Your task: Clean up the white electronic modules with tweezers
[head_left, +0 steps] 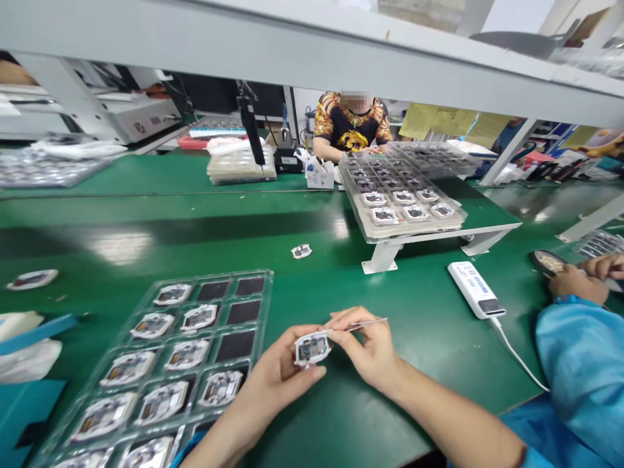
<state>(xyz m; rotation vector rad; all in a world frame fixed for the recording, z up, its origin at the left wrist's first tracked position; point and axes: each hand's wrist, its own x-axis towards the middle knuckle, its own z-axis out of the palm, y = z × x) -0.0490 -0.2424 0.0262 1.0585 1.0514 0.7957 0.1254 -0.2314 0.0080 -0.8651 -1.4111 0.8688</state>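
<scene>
Between its thumb and fingers, my left hand grips a small white watch-like case, its circuit parts facing up toward me. My right hand pinches a pair of thin metal tweezers; their tip end is by the case's upper right edge, partly hidden by my fingers. Left of my hands lies a clear plastic tray with compartments. Several similar white cases sit in it, while some compartments show only dark padding.
A loose case lies ahead on the green bench. Stacked trays stand on a raised platform at right. A white device trails a cable. One co-worker's blue sleeve is close at right; another person sits opposite.
</scene>
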